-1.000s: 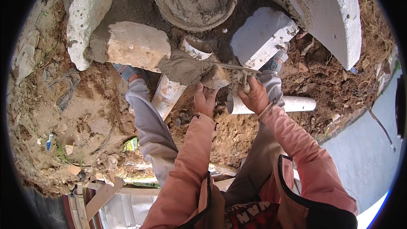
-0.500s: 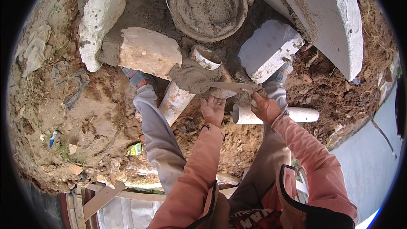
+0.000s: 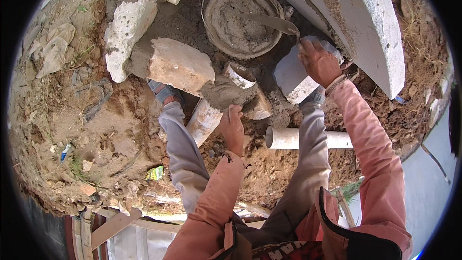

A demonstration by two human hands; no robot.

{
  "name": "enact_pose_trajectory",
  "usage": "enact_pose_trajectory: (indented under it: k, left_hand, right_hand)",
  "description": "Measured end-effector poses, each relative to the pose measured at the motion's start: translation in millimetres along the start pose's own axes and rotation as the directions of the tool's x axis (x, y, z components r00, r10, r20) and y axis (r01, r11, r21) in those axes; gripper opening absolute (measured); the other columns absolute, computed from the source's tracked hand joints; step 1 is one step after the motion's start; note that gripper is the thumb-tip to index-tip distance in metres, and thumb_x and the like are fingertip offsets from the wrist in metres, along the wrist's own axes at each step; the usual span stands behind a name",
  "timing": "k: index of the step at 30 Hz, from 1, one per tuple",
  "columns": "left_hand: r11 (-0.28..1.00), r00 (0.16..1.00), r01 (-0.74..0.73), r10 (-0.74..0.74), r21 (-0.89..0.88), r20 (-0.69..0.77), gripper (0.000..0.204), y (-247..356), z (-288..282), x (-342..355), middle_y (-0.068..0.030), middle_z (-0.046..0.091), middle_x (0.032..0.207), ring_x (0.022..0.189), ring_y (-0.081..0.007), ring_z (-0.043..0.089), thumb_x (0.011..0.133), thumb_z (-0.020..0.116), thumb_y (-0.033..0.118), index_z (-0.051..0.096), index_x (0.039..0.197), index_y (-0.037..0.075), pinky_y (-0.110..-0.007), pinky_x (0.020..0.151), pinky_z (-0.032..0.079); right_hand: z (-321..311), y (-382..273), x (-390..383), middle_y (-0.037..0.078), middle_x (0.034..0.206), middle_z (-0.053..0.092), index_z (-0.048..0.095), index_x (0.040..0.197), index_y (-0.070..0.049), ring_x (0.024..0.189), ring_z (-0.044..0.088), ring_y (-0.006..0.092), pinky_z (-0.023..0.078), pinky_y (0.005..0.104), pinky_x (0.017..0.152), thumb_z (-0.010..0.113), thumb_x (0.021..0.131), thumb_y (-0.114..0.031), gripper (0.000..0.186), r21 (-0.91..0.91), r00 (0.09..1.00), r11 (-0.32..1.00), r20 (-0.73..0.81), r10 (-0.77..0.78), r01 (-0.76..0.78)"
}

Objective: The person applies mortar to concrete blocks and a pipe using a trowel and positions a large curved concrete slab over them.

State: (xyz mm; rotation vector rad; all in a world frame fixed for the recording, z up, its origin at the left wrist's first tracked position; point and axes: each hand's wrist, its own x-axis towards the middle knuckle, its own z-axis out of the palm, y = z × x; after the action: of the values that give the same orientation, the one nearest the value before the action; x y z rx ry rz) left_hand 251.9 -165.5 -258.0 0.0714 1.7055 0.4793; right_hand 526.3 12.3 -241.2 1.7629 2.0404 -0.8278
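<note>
My right hand (image 3: 318, 61) is wrapped round the handle of a trowel (image 3: 274, 22), whose blade reaches into wet mortar (image 3: 243, 31) in a round bucket (image 3: 210, 28). The blade's far end lies at the mortar's surface. My left hand (image 3: 233, 127) has its fingers bent and pressed together, at the lower edge of a mortar heap (image 3: 226, 92); whatever they may hold is hidden. That heap lies beside a short upright pipe end (image 3: 239, 75), between a tan stone (image 3: 180, 65) and a smaller stone (image 3: 258, 106). A whitish pipe (image 3: 203, 121) slopes out below the heap.
A grey-white block (image 3: 293, 74) stands under my right hand. A large pale slab (image 3: 365, 24) leans at the upper right. Another white pipe (image 3: 284, 138) lies behind my right leg. Rough white stones (image 3: 129, 36) sit at the upper left, with loose soil around.
My right hand has moved up and right, taking the trowel from the mortar heap to the bucket. My left hand, palm up with fingers spread before, has curled its fingers at the heap's edge.
</note>
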Motion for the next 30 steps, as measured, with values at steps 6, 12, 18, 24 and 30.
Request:
enact_pose_trajectory:
  k: [6, 12, 18, 24, 30]
  left_hand:
    - [0.924, 0.924, -0.378, 0.373, 0.061, 0.082, 0.033, 171, 33, 87, -0.0059, 0.063, 0.1, 0.084, -0.0134, 0.06, 0.094, 0.053, 0.025, 0.056, 0.117, 0.001, -0.027, 0.075, 0.047]
    - [0.853, 0.914, -0.389, 0.309, 0.347, 0.264, 0.041, 191, 24, 237, -0.0105, 0.06, 0.1, 0.088, -0.0224, 0.055, 0.08, 0.057, 0.017, 0.053, 0.115, -0.005, -0.034, 0.081, 0.043]
    - [0.938, 0.892, -0.324, 0.261, 0.121, 0.368, 0.038, 180, 56, 211, 0.0002, 0.057, 0.09, 0.077, -0.0108, 0.05, 0.078, 0.053, 0.011, 0.057, 0.115, 0.005, -0.027, 0.069, 0.041]
    - [0.874, 0.809, -0.477, 0.395, 0.094, 0.435, 0.041, 164, 50, 207, -0.0037, 0.061, 0.106, 0.092, -0.0126, 0.054, 0.083, 0.05, 0.009, 0.053, 0.123, 0.003, -0.026, 0.084, 0.041]
    - [0.836, 0.764, -0.541, 0.443, 0.092, 0.469, 0.046, 174, 21, 202, -0.0093, 0.055, 0.124, 0.109, -0.0159, 0.051, 0.085, 0.048, 0.008, 0.048, 0.13, -0.002, -0.027, 0.095, 0.038]
  right_hand:
    - [1, -23, 88, 0.024, 0.105, 0.059, 0.045, 0.122, -0.004, 0.076, 0.066, 0.0384, 0.055, 0.0449, 0.065, 0.048, 0.091, -0.013, 0.032, -0.361, 0.998, 0.931, -0.011, -0.062, 0.054]
    - [16, -36, 55, 0.026, 0.098, 0.062, 0.048, 0.118, 0.0, 0.079, 0.067, 0.0386, 0.056, 0.0458, 0.066, 0.048, 0.089, -0.012, 0.032, -0.188, 0.963, 0.977, 0.263, -0.049, 0.101]
    - [75, -30, 54, 0.027, 0.093, 0.064, 0.051, 0.117, 0.001, 0.086, 0.065, 0.0423, 0.053, 0.0487, 0.078, 0.054, 0.085, -0.019, 0.038, 0.154, 0.952, 0.957, 0.223, 0.21, -0.247]
    - [130, -72, 74, 0.016, 0.073, 0.063, 0.052, 0.125, 0.002, 0.07, 0.066, 0.0262, 0.053, 0.041, 0.064, 0.059, 0.088, -0.028, 0.048, 0.67, 0.932, 0.664, 0.34, 0.125, -0.333]
    - [96, -56, 58, 0.001, 0.064, 0.05, 0.047, 0.131, 0.003, 0.048, 0.046, 0.0095, 0.039, 0.0266, 0.041, 0.062, 0.09, -0.032, 0.056, 0.766, 0.866, 0.407, 0.467, 0.18, -0.497]
